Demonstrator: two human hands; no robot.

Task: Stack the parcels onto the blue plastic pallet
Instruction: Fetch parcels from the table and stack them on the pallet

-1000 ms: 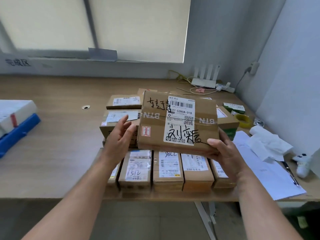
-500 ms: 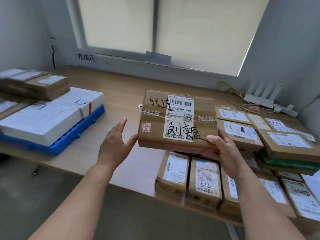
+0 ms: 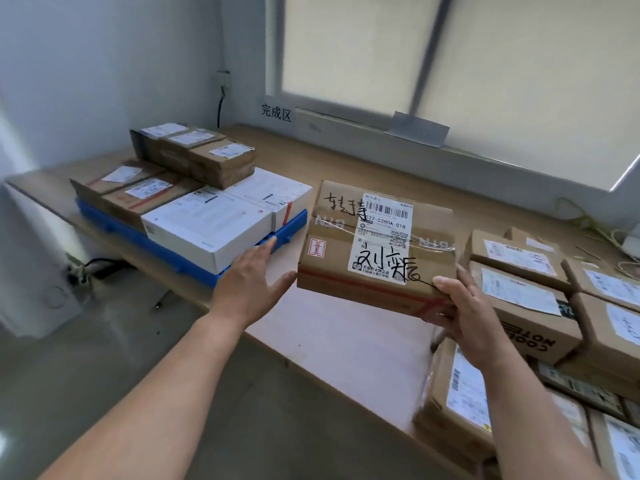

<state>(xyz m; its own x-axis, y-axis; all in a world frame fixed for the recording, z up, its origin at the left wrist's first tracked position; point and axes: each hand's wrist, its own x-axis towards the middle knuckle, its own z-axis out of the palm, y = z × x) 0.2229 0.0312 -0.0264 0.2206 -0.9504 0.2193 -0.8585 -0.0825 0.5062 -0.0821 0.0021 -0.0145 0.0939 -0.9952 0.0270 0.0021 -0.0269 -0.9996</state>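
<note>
Wood bench (image 3: 346, 341) | blue pallet (image 3: 292, 228) now fully in view, part-loaded | src pile (image 3: 519, 289) beyond | parcel (image 3: 377, 247) now airborne just R of pallet | R hand (image 3: 467, 317) grips its corner away from pallet, thumb on top | L hand (image 3: 249, 285) fingers straight, btwn parcel & pallet, holds nothing | placement looks next
</note>
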